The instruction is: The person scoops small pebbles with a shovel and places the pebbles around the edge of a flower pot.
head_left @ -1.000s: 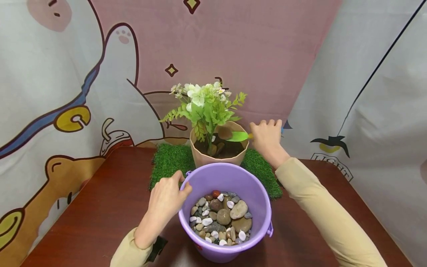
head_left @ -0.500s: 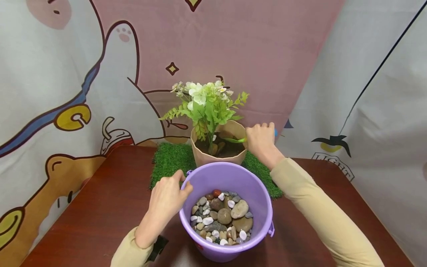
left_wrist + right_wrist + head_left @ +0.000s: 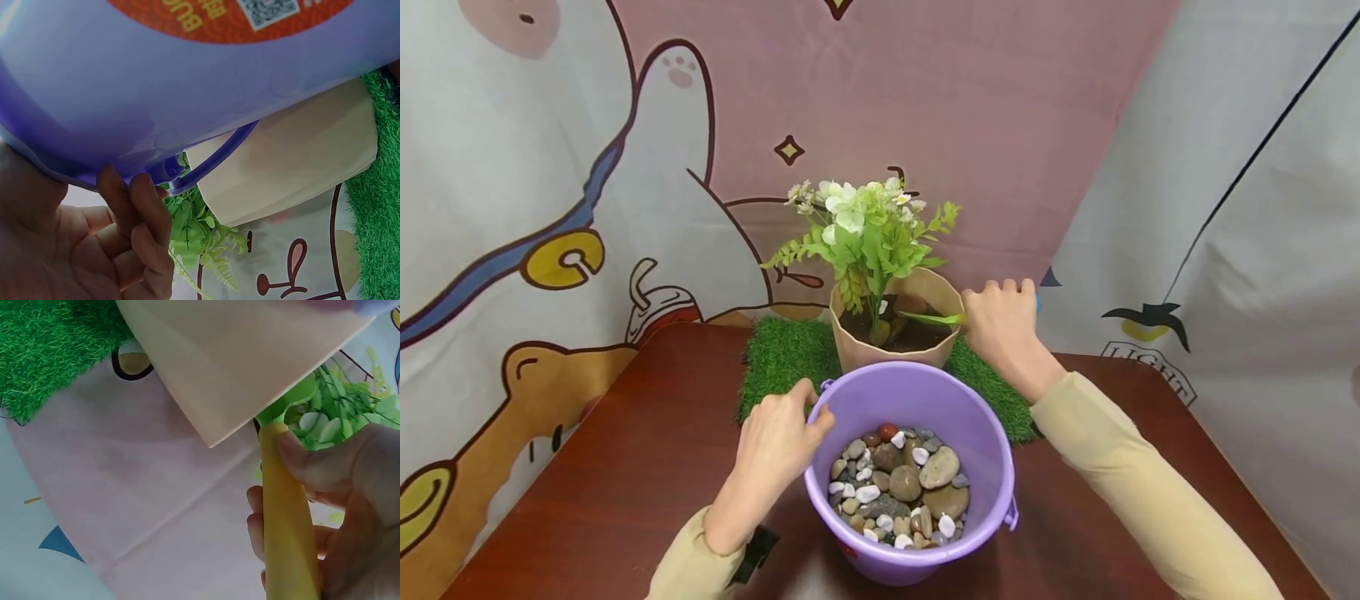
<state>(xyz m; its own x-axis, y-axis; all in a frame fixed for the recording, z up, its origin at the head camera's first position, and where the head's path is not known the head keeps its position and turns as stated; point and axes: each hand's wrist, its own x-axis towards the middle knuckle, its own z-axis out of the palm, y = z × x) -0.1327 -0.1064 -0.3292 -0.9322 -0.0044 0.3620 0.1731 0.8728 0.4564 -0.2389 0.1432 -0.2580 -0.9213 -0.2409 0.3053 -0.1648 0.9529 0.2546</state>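
My left hand (image 3: 778, 437) pinches the left rim of a purple bucket (image 3: 898, 383) that has stones in its bottom. Behind the bucket stands a beige faceted flowerpot (image 3: 891, 358) with dark soil and a white-flowered plant (image 3: 868, 237). My right hand (image 3: 1003, 325) grips a small garden trowel by its yellow handle (image 3: 287, 519). The trowel's green blade (image 3: 932, 317) reaches over the pot's right rim, tilted so that it shows edge-on. A brown stone (image 3: 912, 303) lies in the pot behind the blade, partly hidden. In the right wrist view the pot wall covers most of the blade.
Several pebbles and larger stones (image 3: 904, 483) lie in the bucket. Under the pot is a mat of artificial grass (image 3: 790, 354), on a dark red-brown table (image 3: 647, 450). A printed cloth backdrop (image 3: 962, 125) hangs close behind the pot.
The trowel blade, earlier level with a brown stone at its tip, has tipped over and the stone is off it in the pot. My right hand shifted left, then back right. The left hand stays put.
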